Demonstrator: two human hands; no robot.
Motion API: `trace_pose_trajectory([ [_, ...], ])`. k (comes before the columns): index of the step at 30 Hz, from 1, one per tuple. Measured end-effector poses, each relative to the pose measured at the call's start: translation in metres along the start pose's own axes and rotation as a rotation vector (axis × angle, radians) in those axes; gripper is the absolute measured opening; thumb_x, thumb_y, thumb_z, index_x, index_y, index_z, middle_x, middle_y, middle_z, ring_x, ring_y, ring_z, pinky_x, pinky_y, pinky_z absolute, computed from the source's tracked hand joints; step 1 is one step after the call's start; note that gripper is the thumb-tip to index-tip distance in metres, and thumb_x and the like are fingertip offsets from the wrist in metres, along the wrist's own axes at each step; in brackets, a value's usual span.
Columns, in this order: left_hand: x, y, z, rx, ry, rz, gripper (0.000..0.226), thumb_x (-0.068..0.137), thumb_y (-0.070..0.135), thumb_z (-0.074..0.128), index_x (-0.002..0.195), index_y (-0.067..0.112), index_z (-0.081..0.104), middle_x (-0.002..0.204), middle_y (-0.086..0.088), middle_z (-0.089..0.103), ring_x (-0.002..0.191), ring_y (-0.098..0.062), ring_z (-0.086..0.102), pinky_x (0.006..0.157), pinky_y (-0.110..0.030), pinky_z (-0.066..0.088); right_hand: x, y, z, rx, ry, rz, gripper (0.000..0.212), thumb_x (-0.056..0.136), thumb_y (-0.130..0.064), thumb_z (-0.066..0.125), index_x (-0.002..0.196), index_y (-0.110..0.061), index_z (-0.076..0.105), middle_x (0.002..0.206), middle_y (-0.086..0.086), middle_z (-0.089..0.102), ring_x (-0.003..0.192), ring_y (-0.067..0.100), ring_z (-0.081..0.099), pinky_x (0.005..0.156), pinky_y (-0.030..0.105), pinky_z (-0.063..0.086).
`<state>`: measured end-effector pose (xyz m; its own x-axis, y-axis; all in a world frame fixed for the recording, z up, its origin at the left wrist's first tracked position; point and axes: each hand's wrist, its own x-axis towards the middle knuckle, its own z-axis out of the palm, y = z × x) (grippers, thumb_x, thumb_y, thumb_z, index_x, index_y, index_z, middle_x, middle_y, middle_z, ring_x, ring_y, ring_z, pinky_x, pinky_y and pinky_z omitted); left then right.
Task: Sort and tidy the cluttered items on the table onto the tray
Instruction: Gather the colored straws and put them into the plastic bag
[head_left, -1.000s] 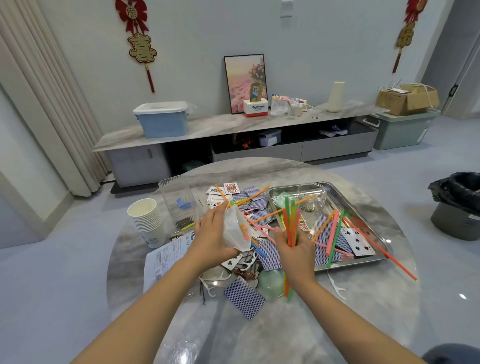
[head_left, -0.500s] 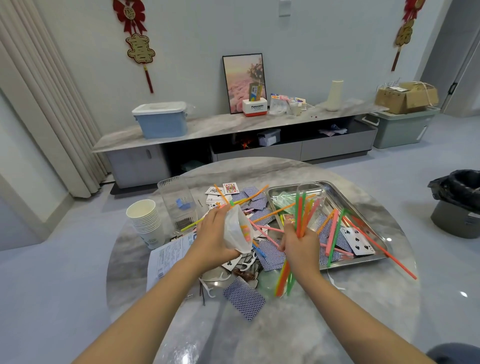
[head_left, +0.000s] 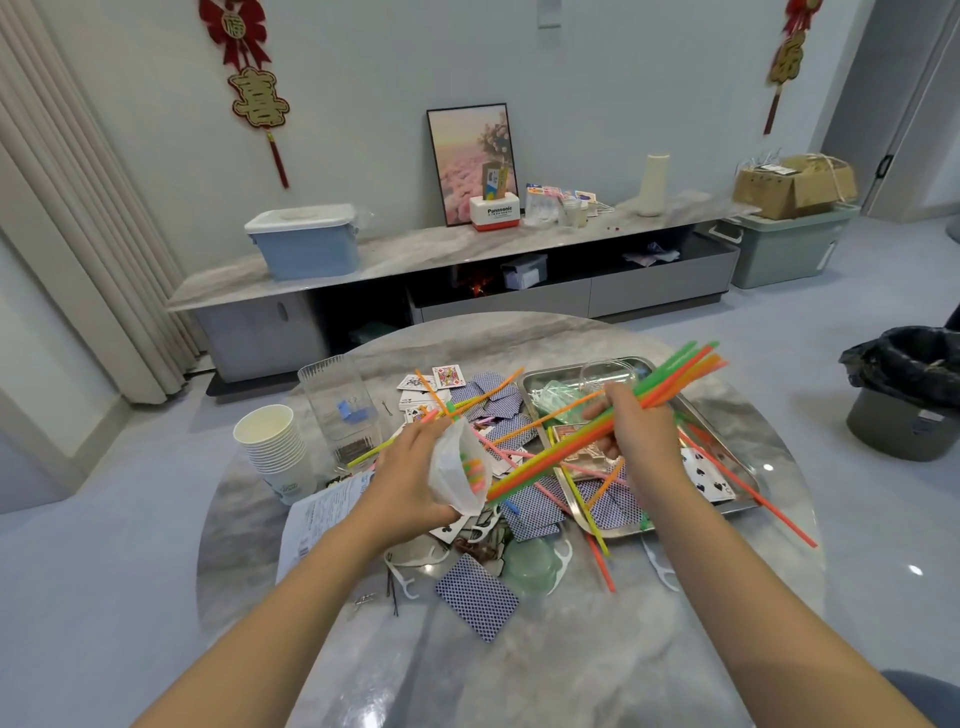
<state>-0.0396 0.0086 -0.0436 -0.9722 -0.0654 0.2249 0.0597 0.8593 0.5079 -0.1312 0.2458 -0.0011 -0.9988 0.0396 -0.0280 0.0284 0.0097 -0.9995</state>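
Note:
My right hand (head_left: 636, 431) grips a bundle of green, orange and pink straws (head_left: 566, 441), tilted so their lower ends point into a clear plastic bag (head_left: 460, 475). My left hand (head_left: 410, 467) holds that bag open above the table's middle. The steel tray (head_left: 737, 506) lies to the right, holding playing cards, loose straws and a clear cup (head_left: 605, 371). More straws and blue-backed cards (head_left: 478, 595) are scattered over the round marble table (head_left: 519, 665).
A stack of paper cups (head_left: 272, 441) and a clear plastic box (head_left: 337, 402) stand at the left. A printed sheet (head_left: 317, 514), floss picks, hairpins and a green lid (head_left: 530, 561) lie near me. A black bin (head_left: 909, 389) sits on the floor to the right.
My right hand has swung the straw bundle from upright to a slant, its lower ends now at the bag's mouth. The left hand and bag have stayed almost still.

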Motion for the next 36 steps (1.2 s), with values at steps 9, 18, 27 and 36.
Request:
trace_pose_trajectory([
  [9,-0.001,0.004,0.001,-0.061,-0.035,0.001,0.1,0.061,0.043,0.075,0.146,0.025,0.026,0.136,0.003,0.033,0.133,-0.02,0.031,0.111,-0.047,0.027,0.002,0.001,0.001,0.204,-0.056,0.024,0.046,0.091,-0.033,0.053,0.049,-0.023,0.069,0.047,-0.002,0.057,0.04,0.008,0.049,0.04,0.019,0.041],
  [18,-0.001,0.018,0.002,-0.122,0.006,0.026,0.099,0.061,0.054,0.075,0.144,0.028,0.026,0.14,0.008,0.032,0.137,-0.016,0.027,0.112,-0.045,0.028,-0.022,0.007,0.026,0.147,-0.261,-0.076,0.041,0.093,-0.034,0.054,0.06,-0.018,0.071,0.05,0.004,0.057,0.046,0.013,0.053,0.047,0.024,0.046],
  [27,0.003,0.028,0.011,-0.105,0.051,0.047,0.098,0.061,0.059,0.071,0.143,0.024,0.03,0.136,0.006,0.036,0.134,-0.015,0.032,0.111,-0.046,0.028,-0.04,0.036,0.058,0.111,-0.456,0.03,0.094,0.059,-0.062,0.069,0.141,-0.036,0.033,0.143,0.003,0.044,0.124,0.017,0.05,0.107,0.038,0.039],
  [36,0.006,0.018,0.015,-0.048,0.037,-0.018,0.103,0.059,0.061,0.068,0.146,0.027,0.023,0.145,0.005,0.028,0.138,-0.018,0.023,0.113,-0.045,0.02,-0.03,0.034,0.052,0.137,-0.288,-0.122,0.052,0.092,-0.058,0.027,0.143,-0.043,0.025,0.144,-0.017,0.035,0.128,0.002,0.038,0.099,0.033,0.042],
])
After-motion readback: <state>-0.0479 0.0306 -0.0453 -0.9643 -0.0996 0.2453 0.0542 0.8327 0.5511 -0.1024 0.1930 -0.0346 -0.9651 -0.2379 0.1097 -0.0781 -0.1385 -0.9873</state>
